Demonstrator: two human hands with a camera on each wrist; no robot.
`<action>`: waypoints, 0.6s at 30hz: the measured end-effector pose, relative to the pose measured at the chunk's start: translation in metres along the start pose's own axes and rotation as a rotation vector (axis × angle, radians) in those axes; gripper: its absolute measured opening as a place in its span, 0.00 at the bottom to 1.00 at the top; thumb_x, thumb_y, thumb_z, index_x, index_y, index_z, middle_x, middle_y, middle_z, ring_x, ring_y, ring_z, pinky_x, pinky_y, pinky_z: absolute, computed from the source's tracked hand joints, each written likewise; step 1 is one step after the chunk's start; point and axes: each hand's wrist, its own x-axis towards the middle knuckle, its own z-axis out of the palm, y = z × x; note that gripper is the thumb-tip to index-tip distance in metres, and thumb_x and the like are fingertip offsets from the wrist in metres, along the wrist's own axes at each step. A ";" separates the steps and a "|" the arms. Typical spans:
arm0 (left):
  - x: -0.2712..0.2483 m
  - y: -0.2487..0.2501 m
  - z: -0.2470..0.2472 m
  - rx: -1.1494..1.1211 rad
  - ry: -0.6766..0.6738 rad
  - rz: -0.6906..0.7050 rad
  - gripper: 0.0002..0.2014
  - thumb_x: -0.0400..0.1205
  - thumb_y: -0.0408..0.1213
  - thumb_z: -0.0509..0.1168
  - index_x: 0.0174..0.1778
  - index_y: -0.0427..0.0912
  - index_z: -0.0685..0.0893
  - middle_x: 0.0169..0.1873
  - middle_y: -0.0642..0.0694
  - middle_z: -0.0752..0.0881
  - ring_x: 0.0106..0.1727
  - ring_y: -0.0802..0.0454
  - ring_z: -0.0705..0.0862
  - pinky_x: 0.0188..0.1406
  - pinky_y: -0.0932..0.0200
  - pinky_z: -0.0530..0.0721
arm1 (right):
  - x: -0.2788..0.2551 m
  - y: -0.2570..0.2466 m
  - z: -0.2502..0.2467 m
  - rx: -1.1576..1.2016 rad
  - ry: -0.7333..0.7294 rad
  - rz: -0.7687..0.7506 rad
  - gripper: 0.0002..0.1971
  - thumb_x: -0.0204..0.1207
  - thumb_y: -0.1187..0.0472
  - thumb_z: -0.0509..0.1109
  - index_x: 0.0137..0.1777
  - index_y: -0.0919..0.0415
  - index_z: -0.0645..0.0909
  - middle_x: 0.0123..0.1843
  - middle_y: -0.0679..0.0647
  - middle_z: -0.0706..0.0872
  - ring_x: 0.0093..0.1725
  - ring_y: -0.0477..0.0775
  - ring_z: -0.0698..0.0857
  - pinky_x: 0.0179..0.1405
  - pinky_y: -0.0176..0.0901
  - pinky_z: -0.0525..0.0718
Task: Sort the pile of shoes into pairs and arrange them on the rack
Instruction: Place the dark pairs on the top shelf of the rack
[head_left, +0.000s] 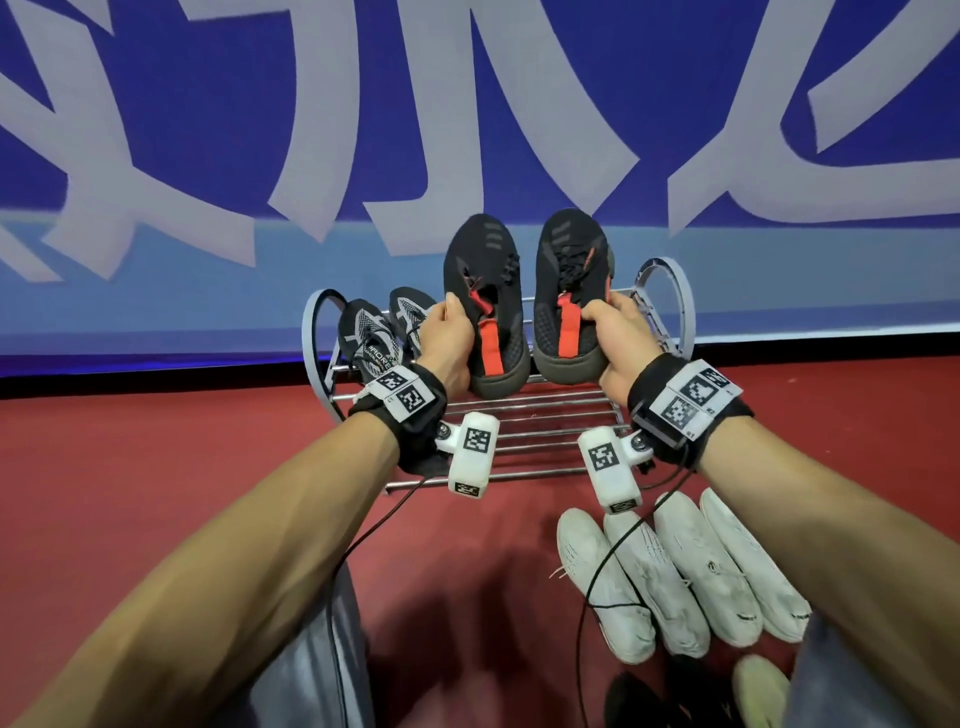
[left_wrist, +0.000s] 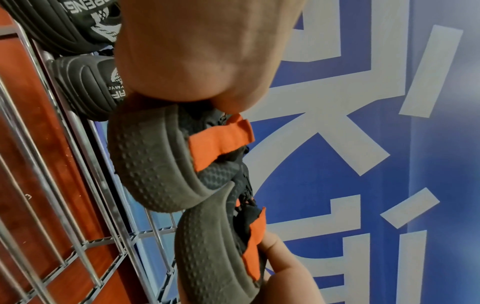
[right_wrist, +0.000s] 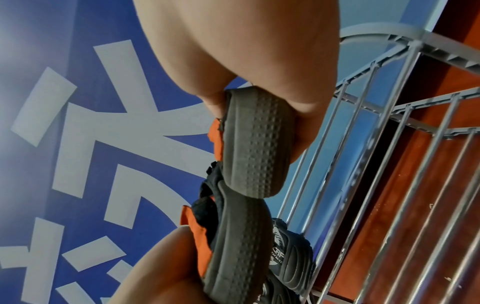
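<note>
Two black shoes with orange heel straps are held side by side above the wire rack (head_left: 524, 415). My left hand (head_left: 447, 338) grips the left black shoe (head_left: 485, 291) at its collar. My right hand (head_left: 610, 332) grips the right black shoe (head_left: 569, 286) the same way. Both shoes point toes up and away, heels low over the rack bars. In the left wrist view the left shoe's grey heel (left_wrist: 148, 164) hangs under my hand (left_wrist: 197, 51), the other heel (left_wrist: 207, 257) below it. The right wrist view shows both heels (right_wrist: 257, 148) beside the rack bars (right_wrist: 389, 164).
A grey-and-black pair of shoes (head_left: 382, 338) sits on the rack's left end. Several white shoes (head_left: 680, 571) lie on the red floor at the lower right, with a dark shoe (head_left: 634, 696) and a pale yellow one (head_left: 758, 691) at the bottom edge. A blue banner wall (head_left: 467, 130) stands behind.
</note>
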 end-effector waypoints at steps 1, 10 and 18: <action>0.003 -0.001 0.000 -0.002 -0.011 -0.012 0.22 0.90 0.51 0.54 0.58 0.38 0.85 0.56 0.34 0.90 0.57 0.36 0.91 0.58 0.35 0.89 | 0.001 0.001 0.001 0.003 -0.001 -0.006 0.27 0.70 0.59 0.67 0.72 0.50 0.76 0.59 0.59 0.90 0.57 0.64 0.89 0.61 0.69 0.86; -0.005 0.010 -0.005 0.036 -0.273 -0.135 0.14 0.82 0.24 0.62 0.61 0.32 0.86 0.56 0.33 0.91 0.58 0.35 0.90 0.59 0.42 0.90 | 0.013 0.007 -0.011 0.016 0.022 0.012 0.24 0.65 0.60 0.66 0.63 0.49 0.83 0.61 0.61 0.89 0.60 0.67 0.88 0.63 0.69 0.85; -0.010 0.018 -0.010 0.103 -0.620 -0.252 0.29 0.84 0.30 0.63 0.76 0.66 0.72 0.60 0.44 0.90 0.54 0.40 0.91 0.46 0.38 0.91 | 0.034 0.017 -0.026 0.068 0.086 0.126 0.39 0.51 0.55 0.70 0.70 0.57 0.80 0.64 0.63 0.88 0.59 0.66 0.89 0.62 0.72 0.83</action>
